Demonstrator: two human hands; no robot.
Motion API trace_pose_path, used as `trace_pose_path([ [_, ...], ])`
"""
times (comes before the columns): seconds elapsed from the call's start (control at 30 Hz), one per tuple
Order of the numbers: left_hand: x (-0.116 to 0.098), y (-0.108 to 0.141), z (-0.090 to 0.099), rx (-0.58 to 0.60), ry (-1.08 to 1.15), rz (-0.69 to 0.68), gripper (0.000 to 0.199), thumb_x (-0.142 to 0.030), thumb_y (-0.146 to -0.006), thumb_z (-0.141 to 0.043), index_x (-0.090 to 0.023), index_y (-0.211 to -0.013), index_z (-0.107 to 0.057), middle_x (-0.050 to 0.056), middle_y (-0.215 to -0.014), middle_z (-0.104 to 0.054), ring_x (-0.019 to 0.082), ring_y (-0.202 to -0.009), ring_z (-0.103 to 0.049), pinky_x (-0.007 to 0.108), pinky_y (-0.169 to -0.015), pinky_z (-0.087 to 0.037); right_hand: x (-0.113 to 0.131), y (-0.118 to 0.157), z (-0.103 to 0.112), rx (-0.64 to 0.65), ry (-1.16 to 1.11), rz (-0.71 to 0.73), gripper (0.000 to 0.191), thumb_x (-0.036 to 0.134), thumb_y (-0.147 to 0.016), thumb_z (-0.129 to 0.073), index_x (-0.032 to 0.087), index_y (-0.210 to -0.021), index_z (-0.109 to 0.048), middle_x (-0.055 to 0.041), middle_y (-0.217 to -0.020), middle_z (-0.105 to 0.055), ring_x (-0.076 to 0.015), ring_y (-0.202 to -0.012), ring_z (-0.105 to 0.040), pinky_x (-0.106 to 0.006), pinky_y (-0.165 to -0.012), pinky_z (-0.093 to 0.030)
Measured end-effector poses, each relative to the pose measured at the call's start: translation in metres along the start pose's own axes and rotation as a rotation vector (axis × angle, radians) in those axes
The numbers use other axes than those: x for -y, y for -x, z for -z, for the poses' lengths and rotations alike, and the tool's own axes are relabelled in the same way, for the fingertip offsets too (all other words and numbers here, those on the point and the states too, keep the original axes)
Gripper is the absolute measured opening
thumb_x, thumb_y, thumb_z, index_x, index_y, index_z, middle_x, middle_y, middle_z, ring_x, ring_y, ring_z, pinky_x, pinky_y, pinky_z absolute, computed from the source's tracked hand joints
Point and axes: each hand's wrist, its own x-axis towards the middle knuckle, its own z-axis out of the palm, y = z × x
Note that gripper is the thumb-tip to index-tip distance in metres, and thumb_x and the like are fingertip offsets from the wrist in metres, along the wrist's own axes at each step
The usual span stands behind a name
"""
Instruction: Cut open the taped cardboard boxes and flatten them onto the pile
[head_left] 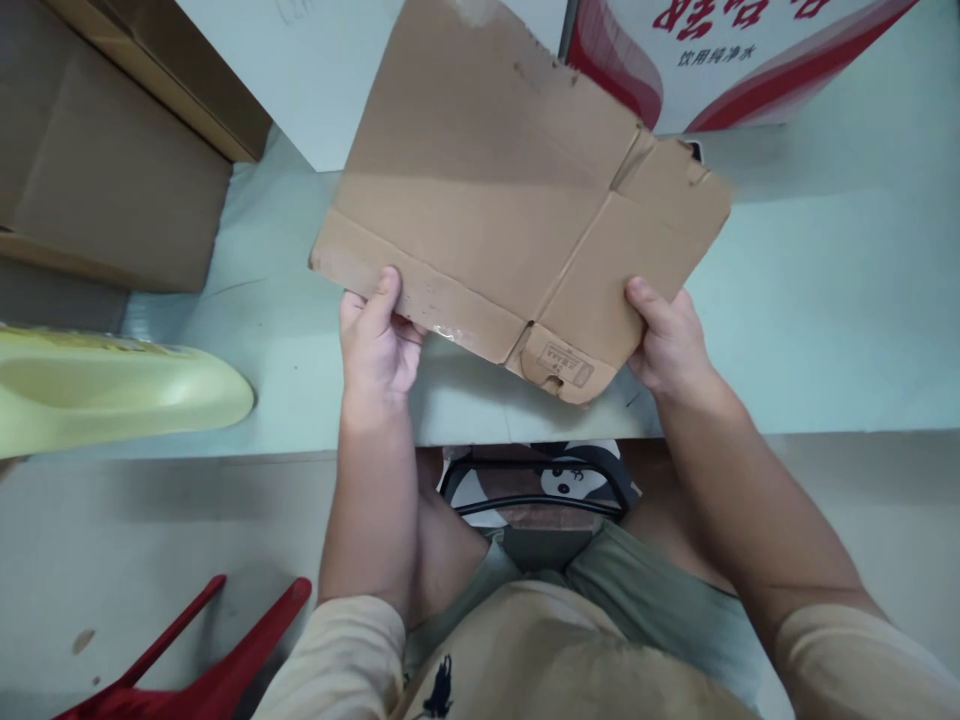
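Note:
A flattened brown cardboard sheet (480,180) with fold creases, a torn upper edge and a small printed tab at its lower right is held up over the table's front edge. My left hand (382,335) is closed on its lower left edge, thumb on top and fingers underneath. At the right edge, my right hand (671,335) grips the creased side panel, also with the thumb above. The sheet is tilted, and its underside is hidden from me.
Behind the sheet stand a white box (262,70) and a red-and-white printed carton (720,60). Brown cardboard boxes (112,150) are at the left, near a pale yellow plastic container (127,395) lying on the light table (847,300). A red stool (217,660) is on the floor at lower left.

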Motion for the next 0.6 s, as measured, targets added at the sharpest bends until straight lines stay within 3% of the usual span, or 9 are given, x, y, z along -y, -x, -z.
trace_pose_path([
  [0.17,0.010,-0.008,0.006,-0.046,0.042,-0.038,0.044,-0.049,-0.078,-0.089,-0.027,-0.109,-0.067,0.006,-0.125,-0.079,0.029,-0.128,-0.072,0.039,-0.100,-0.066,0.000,-0.001,0.002,0.048,0.049,0.074,0.062,0.067,-0.074,-0.088,0.028,-0.119,-0.071,-0.0084,-0.122,-0.079,-0.0347,-0.135,-0.068,-0.055,-0.107,-0.064],
  [0.27,0.009,-0.012,0.011,-0.022,0.014,-0.086,0.039,-0.051,-0.082,-0.084,-0.027,-0.107,-0.068,0.006,-0.122,-0.079,0.028,-0.132,-0.071,0.039,-0.102,-0.066,-0.003,0.001,0.009,0.141,0.102,0.030,0.063,0.070,-0.071,-0.089,0.027,-0.115,-0.072,-0.0080,-0.112,-0.080,-0.0341,-0.129,-0.071,-0.055,-0.109,-0.063],
  [0.33,0.006,-0.012,0.017,0.000,0.000,-0.102,0.036,-0.052,-0.083,-0.083,-0.027,-0.105,-0.068,0.006,-0.119,-0.080,0.028,-0.131,-0.071,0.038,-0.101,-0.066,-0.005,0.007,0.014,0.233,0.145,-0.060,0.059,0.070,-0.069,-0.091,0.026,-0.104,-0.073,-0.0063,-0.093,-0.078,-0.0327,-0.111,-0.077,-0.052,-0.098,-0.068],
  [0.4,0.003,-0.011,0.022,0.004,0.001,-0.080,0.035,-0.050,-0.083,-0.084,-0.028,-0.105,-0.068,0.005,-0.115,-0.080,0.027,-0.128,-0.073,0.036,-0.100,-0.066,-0.004,0.014,0.017,0.295,0.154,-0.142,0.055,0.070,-0.068,-0.091,0.027,-0.095,-0.071,-0.0017,-0.072,-0.069,-0.0280,-0.086,-0.077,-0.046,-0.076,-0.070],
  [0.5,-0.003,-0.007,0.023,0.028,0.007,-0.007,0.040,-0.054,-0.082,-0.084,-0.028,-0.109,-0.067,0.004,-0.108,-0.080,0.026,-0.116,-0.077,0.032,-0.088,-0.067,0.008,0.025,0.017,0.280,0.118,-0.166,0.053,0.070,-0.070,-0.090,0.028,-0.093,-0.068,0.0052,-0.055,-0.055,-0.0149,-0.047,-0.055,-0.031,-0.042,-0.054],
  [0.6,-0.010,0.001,0.014,0.187,0.023,0.003,0.055,-0.074,-0.079,-0.080,-0.028,-0.108,-0.068,0.002,-0.096,-0.078,0.021,-0.082,-0.078,0.028,-0.067,-0.063,0.036,0.033,0.020,0.216,0.142,-0.112,0.057,0.073,-0.066,-0.092,0.026,-0.085,-0.065,0.0091,-0.044,-0.041,-0.0060,-0.032,-0.024,-0.024,-0.029,-0.026],
])
